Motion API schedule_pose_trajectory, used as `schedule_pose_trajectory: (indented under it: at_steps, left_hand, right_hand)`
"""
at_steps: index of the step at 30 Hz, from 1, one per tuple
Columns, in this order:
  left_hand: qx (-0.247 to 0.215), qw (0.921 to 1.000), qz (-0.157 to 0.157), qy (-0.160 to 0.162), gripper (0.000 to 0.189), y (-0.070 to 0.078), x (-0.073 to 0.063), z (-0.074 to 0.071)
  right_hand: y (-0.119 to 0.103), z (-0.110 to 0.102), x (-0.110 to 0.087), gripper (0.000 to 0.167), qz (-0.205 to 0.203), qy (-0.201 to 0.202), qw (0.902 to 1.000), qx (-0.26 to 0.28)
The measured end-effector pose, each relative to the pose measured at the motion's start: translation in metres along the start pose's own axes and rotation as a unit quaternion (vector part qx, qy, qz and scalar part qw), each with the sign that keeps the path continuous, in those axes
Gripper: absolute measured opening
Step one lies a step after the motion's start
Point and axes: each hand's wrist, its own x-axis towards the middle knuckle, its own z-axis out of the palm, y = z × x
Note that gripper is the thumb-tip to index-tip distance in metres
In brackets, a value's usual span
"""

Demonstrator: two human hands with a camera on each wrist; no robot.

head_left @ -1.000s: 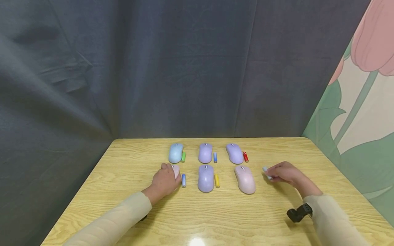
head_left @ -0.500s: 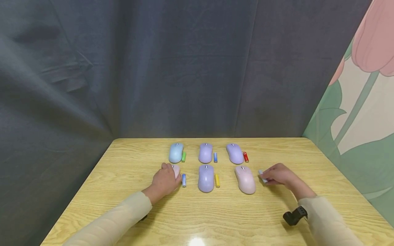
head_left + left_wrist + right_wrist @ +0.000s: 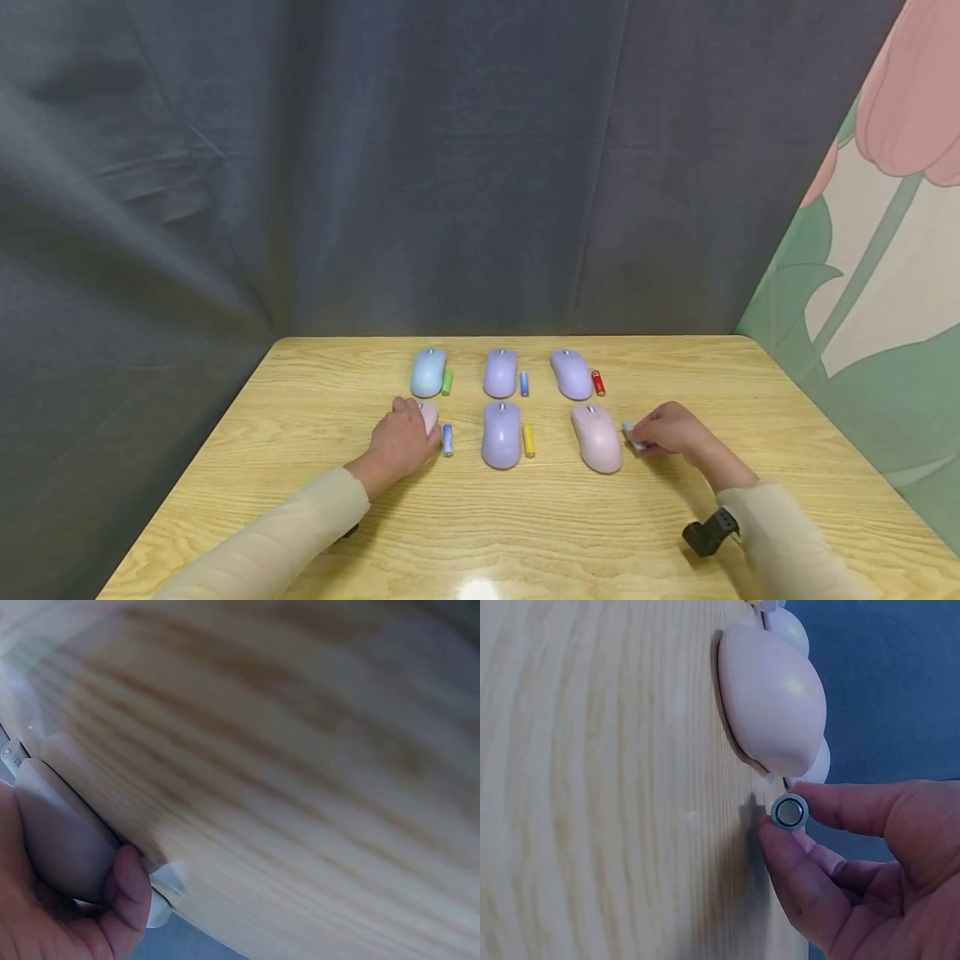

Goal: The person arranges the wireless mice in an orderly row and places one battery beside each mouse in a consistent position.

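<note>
My left hand grips a pink computer mouse at the front left of two rows of mice; most of that mouse is hidden under the fingers. A blue battery lies just right of the hand. In the right wrist view, my right hand pinches a pale blue battery between thumb and fingers, its end facing the camera. Seen from the head, that battery is tilted and close beside the right edge of another pink mouse, the rightmost of the front row.
A purple mouse with a yellow battery beside it stands mid-front. Behind are a light blue mouse and two purple mice, with green, blue and red batteries. A dark curtain hangs behind the wooden table.
My right hand has moved left with the pale blue battery, toward the right-hand pink mouse. The left hand has stayed on its mouse.
</note>
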Motion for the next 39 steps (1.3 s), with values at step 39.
schedule_pose_trajectory:
  at_steps: [39]
  left_hand:
    - [0.001, 0.9999, -0.003, -0.011, 0.050, 0.000, 0.001, 0.000]
  right_hand:
    - [-0.016, 0.014, -0.008, 0.022, -0.002, 0.021, 0.9918, -0.126]
